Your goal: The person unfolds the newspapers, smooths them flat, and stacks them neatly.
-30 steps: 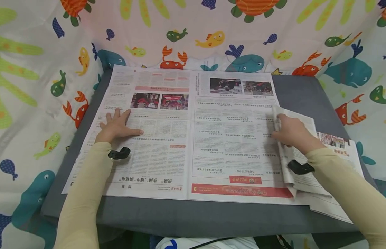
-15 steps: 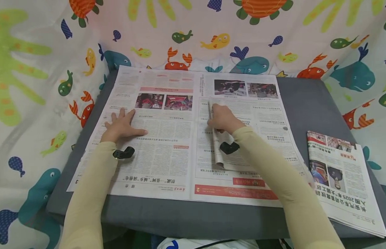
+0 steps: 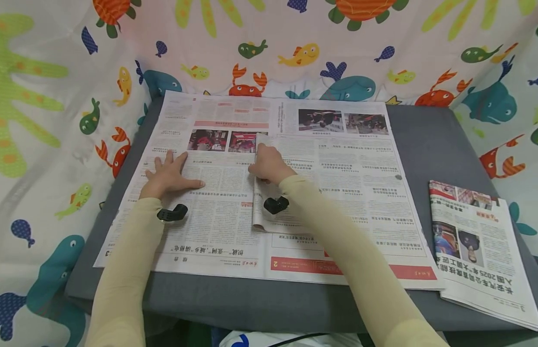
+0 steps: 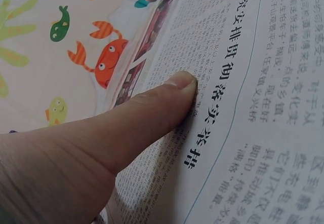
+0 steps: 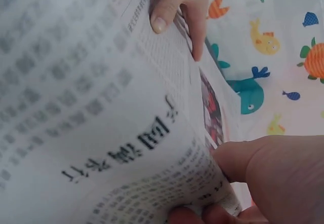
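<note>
A newspaper [image 3: 360, 202] lies spread flat with two pages side by side, its print upside down in the head view. My left hand [image 3: 166, 176] rests on the left page, fingers spread and thumb out; in the left wrist view the thumb [image 4: 157, 102] touches the print. Around the centre fold, my right hand [image 3: 270, 164] grips the edge of a smaller folded newspaper [image 3: 279, 225] over the spread sheet. The right wrist view shows this folded newspaper [image 5: 101, 107] close up and bowed, with thumb and fingers pinching its edge. Whether its underside touches the sheet I cannot tell.
Another folded newspaper stack [image 3: 481, 246] with colour photos lies at the right, its corner beyond the table's front edge. The grey table [image 3: 216, 294] shows along the front and back right. A curtain [image 3: 355, 53] printed with sea animals hangs behind and on both sides.
My right hand has carried the folded newspaper leftward, from the right edge of the spread sheet to its centre, uncovering the stack at the right. My left hand stays on the left page.
</note>
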### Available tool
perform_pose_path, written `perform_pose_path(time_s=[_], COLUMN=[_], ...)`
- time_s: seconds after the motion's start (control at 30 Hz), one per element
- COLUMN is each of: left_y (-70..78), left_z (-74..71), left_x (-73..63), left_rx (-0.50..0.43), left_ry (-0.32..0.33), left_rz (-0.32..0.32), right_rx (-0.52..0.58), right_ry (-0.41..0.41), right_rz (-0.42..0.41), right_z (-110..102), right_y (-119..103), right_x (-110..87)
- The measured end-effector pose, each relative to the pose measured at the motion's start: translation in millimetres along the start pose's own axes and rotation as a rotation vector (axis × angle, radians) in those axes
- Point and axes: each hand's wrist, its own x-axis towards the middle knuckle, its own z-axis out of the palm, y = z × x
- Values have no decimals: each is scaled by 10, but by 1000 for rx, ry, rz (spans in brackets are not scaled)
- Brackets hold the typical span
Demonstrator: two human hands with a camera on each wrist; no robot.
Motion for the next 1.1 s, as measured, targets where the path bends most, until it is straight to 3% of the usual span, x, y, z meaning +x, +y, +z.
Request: perform_pose_path(time_s=[0.2,0.4,0.6,0.8,0.97,1.1], left_y=[10,31,-21,-30,-33,-32], left_z=[3,5,26,55,56,25], left_x=[8,13,15,-3,5,17], left_rx=[-8,-8,-4,6,16,8], left_ry=[1,-5,-2,7,-3,-17], left_rz=[6,2,-7,-9,0,8], right_rx=[-13,-35,-19,-100,-268,-387], right_ry=[67,132,177,243,250,262], right_rz=[-28,-182,-280,-255,-216,-250], right_z=[142,132,-167,-486,-505,-443], right_y=[-23,198,638,1317,1749,1877], right_x=[56,-29,-351,-614,-761,-809])
